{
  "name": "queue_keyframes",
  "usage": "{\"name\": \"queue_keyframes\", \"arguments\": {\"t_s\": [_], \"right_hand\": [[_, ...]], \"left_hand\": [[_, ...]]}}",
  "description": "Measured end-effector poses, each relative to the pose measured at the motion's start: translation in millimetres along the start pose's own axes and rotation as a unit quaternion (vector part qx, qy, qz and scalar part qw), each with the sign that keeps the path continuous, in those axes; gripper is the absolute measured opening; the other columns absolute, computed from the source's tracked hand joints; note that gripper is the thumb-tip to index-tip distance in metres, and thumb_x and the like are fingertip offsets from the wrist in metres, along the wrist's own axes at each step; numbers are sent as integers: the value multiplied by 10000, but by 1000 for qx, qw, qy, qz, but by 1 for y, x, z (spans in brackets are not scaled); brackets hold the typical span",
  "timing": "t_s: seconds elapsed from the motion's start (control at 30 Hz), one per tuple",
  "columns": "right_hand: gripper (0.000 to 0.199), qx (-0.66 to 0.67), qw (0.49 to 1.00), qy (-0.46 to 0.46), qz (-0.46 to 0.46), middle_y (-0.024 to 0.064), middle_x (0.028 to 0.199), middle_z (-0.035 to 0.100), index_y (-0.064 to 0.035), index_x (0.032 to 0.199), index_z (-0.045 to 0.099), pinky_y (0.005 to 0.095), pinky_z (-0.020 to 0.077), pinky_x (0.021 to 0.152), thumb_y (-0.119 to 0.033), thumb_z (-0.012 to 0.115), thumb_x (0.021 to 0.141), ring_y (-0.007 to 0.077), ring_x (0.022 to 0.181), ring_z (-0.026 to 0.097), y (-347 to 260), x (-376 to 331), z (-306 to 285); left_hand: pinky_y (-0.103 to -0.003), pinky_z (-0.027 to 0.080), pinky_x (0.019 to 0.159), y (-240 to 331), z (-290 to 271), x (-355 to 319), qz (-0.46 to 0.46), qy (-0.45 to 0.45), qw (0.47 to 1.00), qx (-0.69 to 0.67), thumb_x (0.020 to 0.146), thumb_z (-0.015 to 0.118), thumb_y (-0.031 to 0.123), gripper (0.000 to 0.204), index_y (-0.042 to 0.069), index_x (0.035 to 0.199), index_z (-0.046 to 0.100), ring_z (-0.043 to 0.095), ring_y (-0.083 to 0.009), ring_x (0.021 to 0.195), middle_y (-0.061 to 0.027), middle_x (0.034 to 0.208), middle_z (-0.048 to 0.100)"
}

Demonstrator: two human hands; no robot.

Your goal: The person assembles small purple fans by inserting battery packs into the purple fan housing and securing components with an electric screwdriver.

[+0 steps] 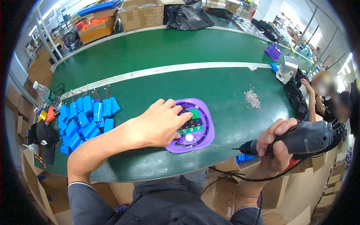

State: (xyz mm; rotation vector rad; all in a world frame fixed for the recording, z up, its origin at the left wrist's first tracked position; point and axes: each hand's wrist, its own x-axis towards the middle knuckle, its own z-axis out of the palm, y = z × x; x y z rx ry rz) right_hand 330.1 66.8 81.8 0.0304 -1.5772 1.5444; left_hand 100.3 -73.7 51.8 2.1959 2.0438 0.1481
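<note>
A round purple plastic housing [204, 116] lies flat on the green bench [225, 90] in front of me, with a green circuit board [195, 119] seated in its middle. My left hand [159, 123] rests on the housing's left side, fingertips pressing on the board. My right hand [275, 144] is off the bench's front right edge, wrapped around a dark grey electric screwdriver [300, 140] whose bit points left toward the housing, a short way from it. A black cable hangs from the tool.
Several blue battery packs [86, 116] with red and black leads are piled at the left. A heap of small screws [252, 98] lies at the right. Cardboard boxes [140, 15] and black bags stand beyond the far belt. Another person [326, 97] works at the right.
</note>
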Motion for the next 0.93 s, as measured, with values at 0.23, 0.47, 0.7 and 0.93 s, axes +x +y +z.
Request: {"name": "queue_keyframes", "arguments": {"t_s": [0.23, 0.47, 0.7, 0.93], "right_hand": [[349, 19, 999, 24, 27, 107, 715, 481, -6, 930, 416, 239, 396, 383, -159, 668, 744, 131, 416, 433, 4, 3, 10], [570, 88, 994, -61, -3, 123, 825, 501, 1, 1072, 400, 311, 490, 546, -383, 691, 768, 193, 605, 552, 10, 10, 3], [516, 255, 938, -127, 197, 262, 1133, 524, 52, 1249, 396, 464, 536, 742, -226, 582, 855, 345, 965, 590, 54, 30, -19], [441, -81, 871, -290, 388, 189, 1068, 579, 31, 1216, 465, 249, 526, 572, -240, 564, 883, 199, 761, 619, 98, 63, 24]], "left_hand": [[-410, 423, 804, 5, 2, 11, -35, 15, 999, 29, 611, 673, 198, 587, 21, 1138, 483, 507, -318, 913, -166, 974, 532], [-316, 438, 855, -39, -11, 0, -54, 72, 870, -484, 660, 653, 124, 586, -12, 1180, 420, 514, -193, 948, -121, 988, 521], [-438, 424, 965, -50, 34, -6, 58, 161, 621, -764, 657, 662, 96, 763, 13, 1315, 284, 482, -240, 1110, -162, 1184, 468], [-456, 416, 967, -49, 37, -8, 81, 162, 604, -776, 661, 662, 118, 771, 19, 1323, 279, 463, -257, 1151, -168, 1243, 440]]}}
